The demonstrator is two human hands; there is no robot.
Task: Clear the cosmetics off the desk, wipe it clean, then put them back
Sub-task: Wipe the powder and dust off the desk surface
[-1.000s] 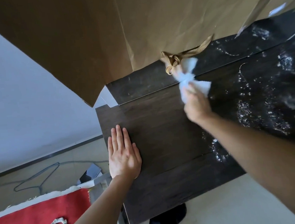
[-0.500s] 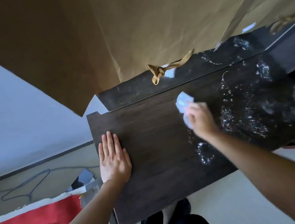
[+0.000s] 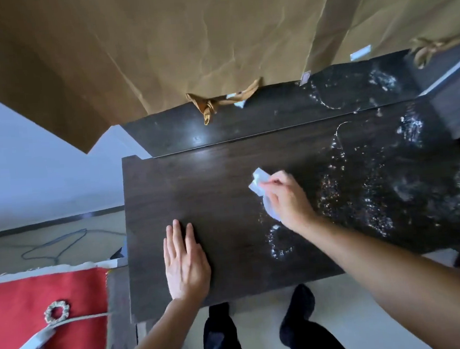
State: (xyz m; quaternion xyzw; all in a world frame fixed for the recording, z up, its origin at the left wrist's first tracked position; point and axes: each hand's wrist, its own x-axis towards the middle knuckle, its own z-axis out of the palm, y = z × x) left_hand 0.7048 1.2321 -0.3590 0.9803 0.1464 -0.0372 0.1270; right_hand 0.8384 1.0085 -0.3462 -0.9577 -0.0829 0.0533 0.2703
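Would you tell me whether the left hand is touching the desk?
Touching. The head view shows the left hand lying flat, palm down, on the desk, fingers straight, with no gap beneath.

I'm in a room at home: my dark desk sits under a tan curtain, beside a red rug.

We find the tabletop bare on its left; brown paper and knotted ribbon overhang its far edge.
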